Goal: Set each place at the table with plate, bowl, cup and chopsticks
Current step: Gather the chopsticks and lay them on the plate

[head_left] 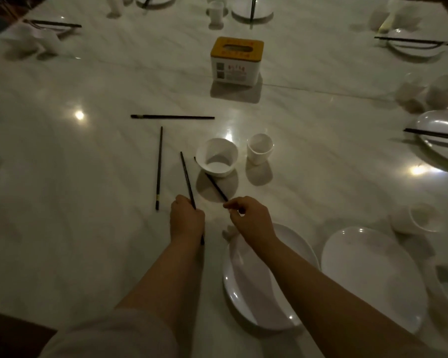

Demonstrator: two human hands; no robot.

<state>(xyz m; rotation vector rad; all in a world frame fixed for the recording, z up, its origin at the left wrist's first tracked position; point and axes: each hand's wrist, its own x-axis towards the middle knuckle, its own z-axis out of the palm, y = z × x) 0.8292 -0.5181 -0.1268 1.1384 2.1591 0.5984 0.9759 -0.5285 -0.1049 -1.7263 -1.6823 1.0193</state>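
On the white table (pixel 62 177), a tissue box (pixel 236 62) stands far off, and a bowl (pixel 217 156) sits beside a cup (pixel 259 148), the bowl covering part of one chopstick (pixel 216 187). The right hand (pixel 251 219) pinches that chopstick's near end; the left hand (pixel 186 219) is curled round a second chopstick (pixel 187 178). Two loose chopsticks (pixel 159 167) lie left, a plate (pixel 259 293) under the right forearm.

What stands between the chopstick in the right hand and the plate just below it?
Nothing visible. The right hand pinches a chopstick whose far end reaches behind the bowl; the plate lies directly under that forearm, its surface bare.
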